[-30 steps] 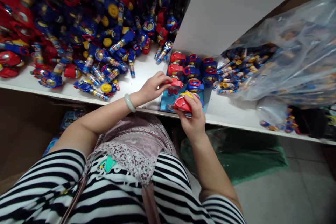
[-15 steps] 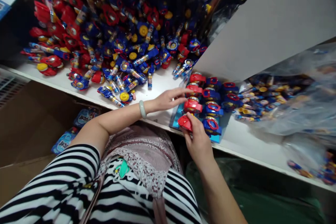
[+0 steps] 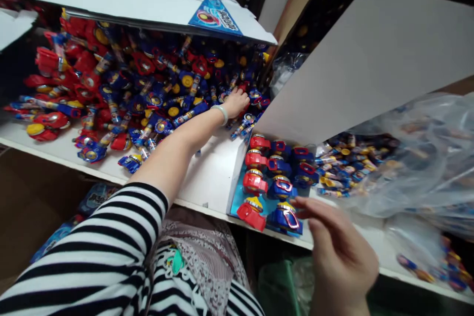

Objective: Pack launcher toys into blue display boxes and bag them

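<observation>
My left hand (image 3: 236,101) reaches far forward into a big heap of red, blue and yellow toy pieces (image 3: 122,89) on the white shelf, its fingers down among them; what they grip is hidden. A pale bangle sits on that wrist. My right hand (image 3: 338,252) hovers with fingers apart, holding nothing, just right of an open blue display box (image 3: 237,192). In the box red toys (image 3: 255,182) and blue toys (image 3: 283,185) stand in rows. The nearest red toy (image 3: 252,213) lies at the box's front corner.
The box's grey lid (image 3: 370,64) stands raised behind the rows. A clear plastic bag (image 3: 400,158) of small toy parts lies to the right. Another flat carton (image 3: 140,0) overhangs the heap. The white shelf edge (image 3: 55,153) runs along the front, with cardboard boxes below.
My right hand has let go of the red toy, which now lies in the box's front row. My left hand has left the box and stretched forward into the heap.
</observation>
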Demonstrator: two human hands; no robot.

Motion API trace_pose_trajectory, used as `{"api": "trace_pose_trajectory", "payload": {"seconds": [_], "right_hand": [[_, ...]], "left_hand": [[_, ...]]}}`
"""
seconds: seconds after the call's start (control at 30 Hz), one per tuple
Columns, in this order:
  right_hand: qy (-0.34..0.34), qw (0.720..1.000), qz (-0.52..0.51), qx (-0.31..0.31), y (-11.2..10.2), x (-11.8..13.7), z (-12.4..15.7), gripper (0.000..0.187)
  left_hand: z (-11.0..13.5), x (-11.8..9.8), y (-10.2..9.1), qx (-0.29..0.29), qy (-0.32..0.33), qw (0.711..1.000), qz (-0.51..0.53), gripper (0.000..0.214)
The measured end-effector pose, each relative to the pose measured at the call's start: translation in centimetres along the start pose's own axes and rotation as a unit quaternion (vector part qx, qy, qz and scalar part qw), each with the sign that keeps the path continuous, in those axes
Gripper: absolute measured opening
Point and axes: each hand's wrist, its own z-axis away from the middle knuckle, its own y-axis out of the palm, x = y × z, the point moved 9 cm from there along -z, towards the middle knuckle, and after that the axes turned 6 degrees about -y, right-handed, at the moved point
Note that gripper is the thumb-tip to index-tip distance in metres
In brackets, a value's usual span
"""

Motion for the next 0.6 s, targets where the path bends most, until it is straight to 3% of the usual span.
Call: {"api": "trace_pose_trajectory", "payload": {"seconds": [0.1, 0.2, 0.3, 0.4, 0.43, 0.5, 0.6], "right_hand": [[0.034, 0.997, -0.071, -0.008, 0.7, -2.7, -4.8, 0.023], [0.011, 0.992, -0.119, 0.048, 4.7, -4.1, -10.3, 0.039], [-0.052, 0.984, -0.126, 0.114, 10.0, -3.7, -14.9, 0.077], [-0.11, 0.986, -0.106, 0.067, 11.7, -2.0, -17.1, 0.093], [-0.12, 0.988, -0.095, 0.03, 11.0, -1.3, -17.2, 0.092], [-0.117, 0.989, -0.074, -0.043, 8.2, -0.5, -16.3, 0.087], [-0.074, 0.989, -0.099, -0.084, 2.3, -1.3, -13.2, 0.078]], "left_hand": [[1.1, 2.3, -4.0, -0.083, -0.062, 0.99, 0.095, 0.032], [3.9, 3.4, -9.0, -0.167, -0.169, 0.946, 0.222, 0.041], [6.5, -0.1, -13.2, -0.173, -0.175, 0.913, 0.326, 0.04], [7.6, -4.6, -15.8, -0.118, -0.084, 0.899, 0.414, 0.028], [7.7, -5.2, -15.9, -0.099, -0.061, 0.898, 0.424, 0.026], [7.4, -4.2, -14.8, -0.077, -0.067, 0.911, 0.399, 0.027], [6.0, -0.2, -9.6, -0.033, -0.146, 0.942, 0.299, 0.022]]}}
